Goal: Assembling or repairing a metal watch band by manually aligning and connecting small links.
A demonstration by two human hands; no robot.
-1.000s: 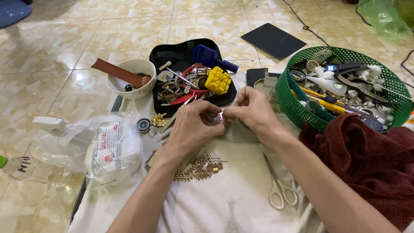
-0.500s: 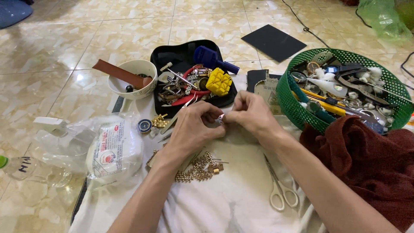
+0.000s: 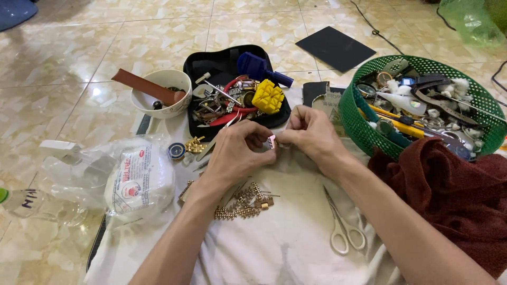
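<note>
My left hand point(image 3: 238, 152) and my right hand point(image 3: 311, 134) meet over a white cloth point(image 3: 285, 248) and pinch a small silver metal piece point(image 3: 272, 141) between their fingertips. Below the left wrist lie gold watch band links point(image 3: 243, 203) in a loose pile. White-handled scissors point(image 3: 343, 229) rest on the cloth under my right forearm.
A black tray point(image 3: 211, 66) holds tools, a yellow block point(image 3: 268, 96) and a blue tool point(image 3: 259, 67). A white bowl point(image 3: 161, 94) sits left of it. A green basket point(image 3: 364, 126) of parts stands right, above a dark red cloth point(image 3: 449, 195). A plastic bag point(image 3: 134, 182) lies left.
Both hands have stayed together on the small piece, shifting only slightly; the fingers have adjusted their pinch.
</note>
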